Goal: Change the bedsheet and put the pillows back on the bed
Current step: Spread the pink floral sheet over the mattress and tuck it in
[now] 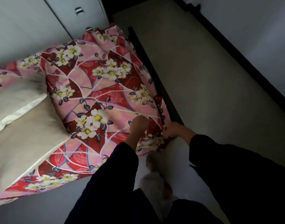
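A red and pink floral bedsheet [96,81] is spread over the bed, wrinkled towards the far end and hanging over the near edge. A pale floor [203,78] is seen to the right of the bed, bordered by a dark skirting board [235,54] along the wall. A white wardrobe [25,21] stands at the far end, just behind the sheet.

Two beige pillows are laid on the sheet at the left. The nearer pillow [30,139] lies flat, and the farther pillow [17,97] rests partly on top of it.

A dark bed rail [154,73] runs along the right side of the mattress, and the sheet is draped against it. Both arms are covered by dark sleeves [115,175].

The sheet is held at the near right corner of the bed. The left hand [138,125] is curled into the cloth on top of the mattress. The right hand [172,129] is closed on the sheet's edge, just beside the end of the rail.

The feet [154,175] below are blurred. Two metal handles [78,10] are fixed to the wardrobe.
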